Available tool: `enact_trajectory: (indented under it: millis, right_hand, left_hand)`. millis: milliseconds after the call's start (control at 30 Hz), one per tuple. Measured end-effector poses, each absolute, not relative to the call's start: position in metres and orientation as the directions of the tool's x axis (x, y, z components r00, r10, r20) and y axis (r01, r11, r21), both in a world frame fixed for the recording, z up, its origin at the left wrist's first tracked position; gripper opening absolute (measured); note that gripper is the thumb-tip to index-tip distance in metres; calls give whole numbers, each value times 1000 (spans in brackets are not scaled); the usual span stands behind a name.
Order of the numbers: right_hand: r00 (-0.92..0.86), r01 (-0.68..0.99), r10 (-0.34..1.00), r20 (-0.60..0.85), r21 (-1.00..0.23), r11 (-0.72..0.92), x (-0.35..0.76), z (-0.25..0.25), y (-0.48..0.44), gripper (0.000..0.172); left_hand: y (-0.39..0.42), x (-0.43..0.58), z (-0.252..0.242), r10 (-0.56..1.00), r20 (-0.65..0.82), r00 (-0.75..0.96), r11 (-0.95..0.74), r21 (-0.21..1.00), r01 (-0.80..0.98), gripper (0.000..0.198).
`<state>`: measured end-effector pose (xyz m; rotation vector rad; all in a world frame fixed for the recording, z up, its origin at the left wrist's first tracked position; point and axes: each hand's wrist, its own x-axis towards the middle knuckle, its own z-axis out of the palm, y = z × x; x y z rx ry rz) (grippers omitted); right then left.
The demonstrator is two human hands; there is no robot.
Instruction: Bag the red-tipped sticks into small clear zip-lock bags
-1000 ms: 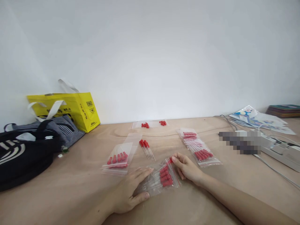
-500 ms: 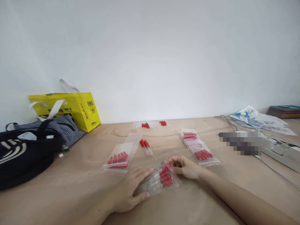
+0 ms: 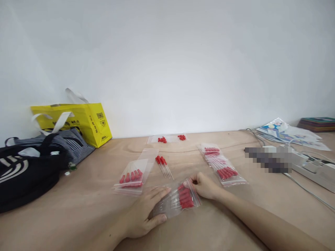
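The left hand [image 3: 148, 209] lies palm down on the pale wood-grained table [image 3: 222, 230], thumb and fingers spread, pressing the closed end of a clear plastic zip bag [image 3: 166, 205]. The bag lies flat just in front of the person, holding a row of slim clear droppers with red rubber bulbs [image 3: 185, 199], bulbs toward its red-lined mouth.

At the far corner of that mouth is the right hand [image 3: 205, 186], its fingers curled inward, the tips against or just inside the film; whether they pinch plastic or a bulb cannot be told. A second ago this hand gripped a red bulb jutting out past the bag's edge; now no bulb shows outside the mouth, which suggests that this dropper has gone in with the others.

Beyond the left hand, apart from it, lie overlapping clear bags of red-bulbed droppers [image 3: 143, 164], and just to their right a fanned group of loose red-bulbed droppers [image 3: 162, 161]. Past the right hand rests a long clear packet of droppers [image 3: 233, 182]. Farthest off, near the white wall [image 3: 167, 69], another flat clear bag [image 3: 172, 137] shows two red clusters.
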<state>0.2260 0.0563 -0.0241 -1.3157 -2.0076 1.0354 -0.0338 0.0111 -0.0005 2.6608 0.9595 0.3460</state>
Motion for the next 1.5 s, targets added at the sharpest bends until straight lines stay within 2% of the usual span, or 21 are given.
enact_trajectory:
  millis: [100, 267, 367, 533, 667, 767, 867, 933, 1033, 1133, 1200, 1267, 1400, 1500]
  right_hand:
    - [-402, 469, 915, 24, -853, 228, 227, -21, 54, 38]
    - [-596, 211, 801, 57, -951, 225, 234, -14, 53, 35]
    - [-558, 162, 827, 71, -968, 193, 231, -18, 53, 32]
    - [-383, 172, 923, 41, -978, 115, 221, -31, 53, 30]
    - [-277, 228, 952, 128, -954, 195, 229, -30, 51, 24]
    - [-436, 251, 889, 141, -929, 271, 243, -19, 45, 34]
    - [-621, 295, 784, -2, -927, 231, 263, -5, 38, 23]
    - [-639, 315, 764, -93, -938, 149, 278, 3, 36, 19]
    - [-545, 301, 827, -138, -953, 39, 302, 12, 39, 15]
    - [-273, 271, 953, -134, -961, -57, 316, 14, 47, 12]
    - [-66, 222, 990, -127, -969, -109, 318, 12, 53, 8]
    - [46, 175, 994, -103, -978, -109, 314, 7, 56, 7]
    - [103, 230, 995, -3, -973, -27, 297, -9, 57, 12]
    - [32, 344, 999, 43, -939, 29, 278, -19, 56, 19]
  left_hand:
    - [12, -34, -2, 657, 114, 745, -728, 352, 588, 61]
    - [11, -33, -1, 666, 98, 740, -718, 355, 599, 60]
    - [10, -32, 2, 669, 69, 740, -712, 346, 611, 59]
    - [12, -32, 3, 664, 62, 745, -715, 345, 608, 59]
    - [8, -30, 3, 651, 104, 752, -727, 367, 580, 56]
    - [-1, -23, 7, 631, 113, 768, -737, 394, 548, 58]
    - [-8, -11, 12, 556, 87, 826, -775, 413, 478, 61]
    - [-8, -2, 13, 528, 90, 845, -800, 387, 459, 60]
    - [3, 14, 9, 576, 172, 799, -810, 246, 532, 49]
    - [21, 29, 1, 634, 352, 689, -756, 89, 649, 37]
    - [31, 37, -5, 624, 427, 654, -738, 48, 673, 34]
    - [37, 42, -8, 619, 451, 643, -735, 43, 677, 33]
    - [40, 44, -9, 619, 457, 639, -732, 41, 680, 31]
    - [41, 43, -5, 622, 460, 634, -723, 26, 690, 33]
